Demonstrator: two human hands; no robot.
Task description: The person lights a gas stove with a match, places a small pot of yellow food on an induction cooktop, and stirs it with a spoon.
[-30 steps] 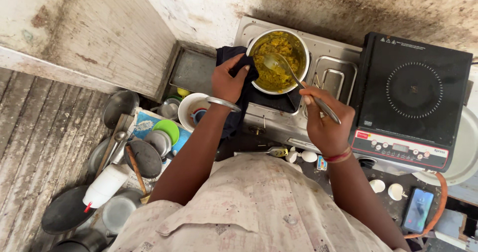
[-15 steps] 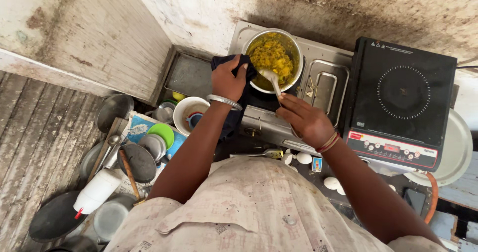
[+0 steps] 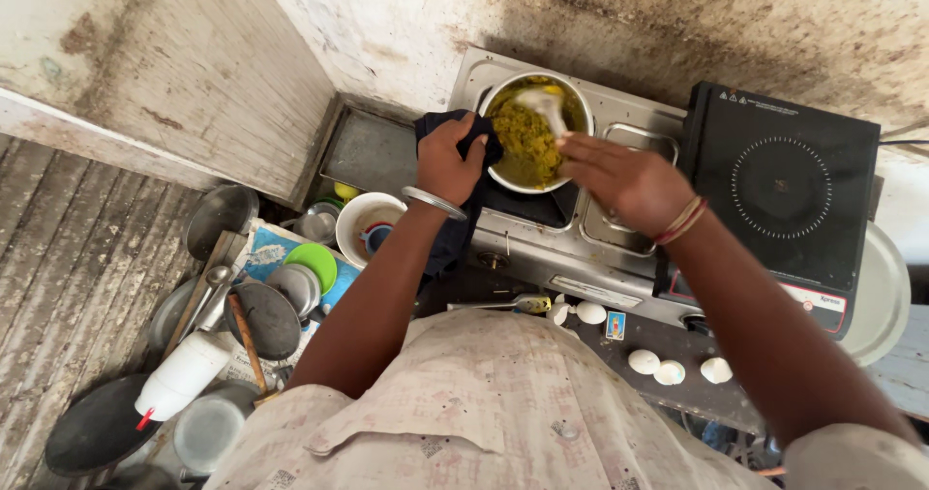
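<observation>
Your right hand (image 3: pixel 619 176) has moved up, gripping the metal spoon (image 3: pixel 544 106) inside the round steel pot of yellow food (image 3: pixel 527 132). Your left hand (image 3: pixel 450 156) grips the dark cloth (image 3: pixel 463 127) on the pot's rim.

Whitewashed wall (image 3: pixel 677 16) behind the stove, heavily soot-stained and grimy; a second stained wall (image 3: pixel 164 74) meets it at the corner. Weathered grey plank floor (image 3: pixel 58 258) along the left edge, streaked with dirt. Even daylight, soft shadows.
</observation>
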